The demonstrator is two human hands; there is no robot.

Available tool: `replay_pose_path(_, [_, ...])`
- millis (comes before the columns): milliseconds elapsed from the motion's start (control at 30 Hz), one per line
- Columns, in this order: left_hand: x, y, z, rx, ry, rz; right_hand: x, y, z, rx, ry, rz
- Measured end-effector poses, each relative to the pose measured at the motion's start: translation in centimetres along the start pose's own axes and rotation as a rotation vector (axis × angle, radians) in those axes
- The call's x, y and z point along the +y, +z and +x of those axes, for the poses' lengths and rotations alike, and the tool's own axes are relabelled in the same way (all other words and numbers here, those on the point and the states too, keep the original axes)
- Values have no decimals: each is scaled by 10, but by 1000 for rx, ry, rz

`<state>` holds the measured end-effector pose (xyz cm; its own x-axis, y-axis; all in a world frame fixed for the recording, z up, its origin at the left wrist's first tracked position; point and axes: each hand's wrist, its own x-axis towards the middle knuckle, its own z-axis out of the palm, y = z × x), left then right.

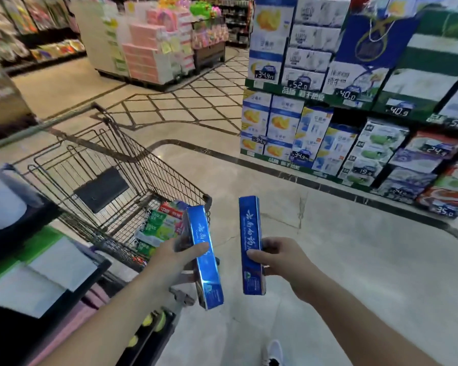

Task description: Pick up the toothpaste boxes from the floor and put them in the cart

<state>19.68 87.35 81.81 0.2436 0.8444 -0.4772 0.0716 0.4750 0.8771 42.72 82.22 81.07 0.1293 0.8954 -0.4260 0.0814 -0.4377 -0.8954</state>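
Observation:
My left hand grips a long blue toothpaste box around its middle, held over the near right corner of the wire shopping cart. My right hand holds a second blue toothpaste box upright, to the right of the cart and above the floor. Inside the cart's basket lie several green, white and red toothpaste boxes. A dark flap hangs on the cart's inner wall.
Shelves of stacked milk cartons with price tags line the right side. A pink and white display stands across the tiled floor ahead. A dark shelf with green and white labels is close on my left. My white shoe shows below.

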Motion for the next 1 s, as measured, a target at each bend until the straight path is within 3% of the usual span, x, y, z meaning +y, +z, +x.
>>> replay_pose_path(367, [44,22,99,299,-50,-100,-58,-54,159,-251,0,-98])
replay_pose_path(567, [54,-18,135,490,-78,-157,-68,-18,239,-333,28,-200])
replay_pose_path(1000, [42,-127,241,583,-220,-392,-108,89,404,-349,42,-579])
